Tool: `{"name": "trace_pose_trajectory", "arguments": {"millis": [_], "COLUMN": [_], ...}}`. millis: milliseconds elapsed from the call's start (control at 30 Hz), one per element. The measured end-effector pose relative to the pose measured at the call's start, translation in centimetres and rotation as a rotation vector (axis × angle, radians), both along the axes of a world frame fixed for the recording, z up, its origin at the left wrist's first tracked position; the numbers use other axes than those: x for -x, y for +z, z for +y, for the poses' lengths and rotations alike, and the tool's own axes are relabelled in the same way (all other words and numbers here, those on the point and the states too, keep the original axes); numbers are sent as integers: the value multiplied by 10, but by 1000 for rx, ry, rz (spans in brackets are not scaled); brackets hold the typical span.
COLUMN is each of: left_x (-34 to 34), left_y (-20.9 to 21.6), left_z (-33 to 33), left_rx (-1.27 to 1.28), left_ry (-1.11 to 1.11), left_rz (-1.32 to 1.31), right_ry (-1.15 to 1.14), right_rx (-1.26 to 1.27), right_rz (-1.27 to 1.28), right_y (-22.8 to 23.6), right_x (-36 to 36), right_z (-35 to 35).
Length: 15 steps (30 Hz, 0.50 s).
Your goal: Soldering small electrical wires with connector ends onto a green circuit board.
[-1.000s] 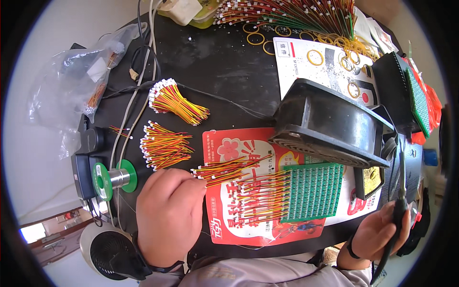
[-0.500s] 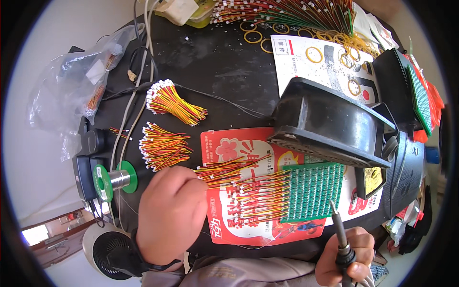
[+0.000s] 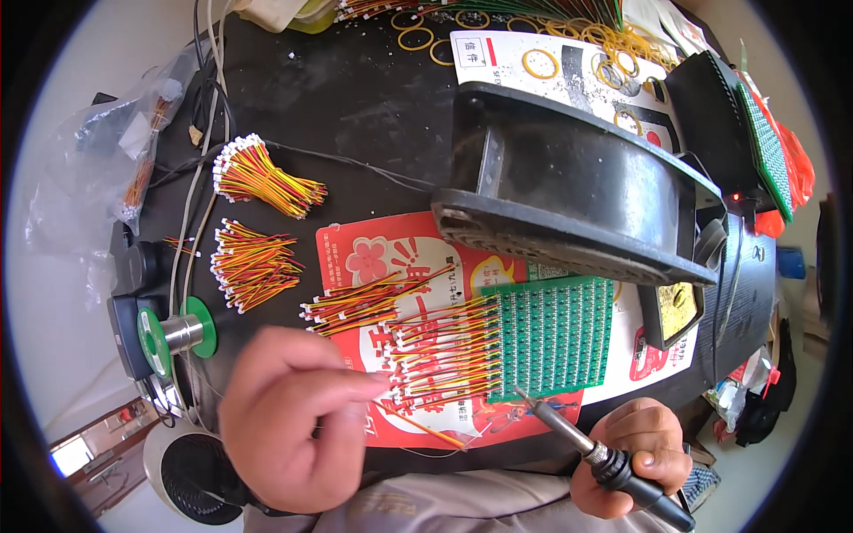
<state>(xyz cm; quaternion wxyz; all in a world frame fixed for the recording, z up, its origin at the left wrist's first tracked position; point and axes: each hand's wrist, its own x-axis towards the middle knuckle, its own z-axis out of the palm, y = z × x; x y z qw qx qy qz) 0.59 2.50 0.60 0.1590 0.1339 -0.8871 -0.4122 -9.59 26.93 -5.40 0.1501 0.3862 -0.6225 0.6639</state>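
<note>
My left hand (image 3: 298, 422) is pinched on a short red-and-yellow connector cable (image 3: 426, 431), whose free end points right across the red sheet (image 3: 338, 244). My right hand (image 3: 635, 453) grips a soldering iron (image 3: 569, 431); its tip is by the lower left corner of a green circuit board panel (image 3: 555, 338). A row of cables (image 3: 449, 355) runs from that board's left edge, white connectors to the left. Just above them, more loose cables (image 3: 364, 298) lie on the sheet. Further left are a loose bunch of cables (image 3: 258, 266) and a tied bundle (image 3: 267, 178).
A black fan (image 3: 569, 186) stands behind the board, with a yellow sponge in a holder (image 3: 677, 311) at its right. Left are a solder spool (image 3: 182, 334) and a clear plastic bag (image 3: 84, 178). Rubber bands (image 3: 540, 63) lie at the back.
My left hand has left the loose cables and come down toward me, a single cable now showing in its fingers. The iron has tilted left, its tip now by the board's lower left corner.
</note>
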Motion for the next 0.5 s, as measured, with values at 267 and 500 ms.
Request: {"name": "trace_pose_trajectory", "arguments": {"millis": [267,500], "left_x": [8,8], "left_y": [-14,-15], "left_z": [21,25], "left_rx": [-296,-240], "left_ry": [-150,-148], "left_rz": [32,0], "right_ry": [-15,-87], "right_rx": [-96,-148], "right_rz": [-23,-15], "right_y": [6,3], "right_x": [0,1], "right_z": [-2,-8]}}
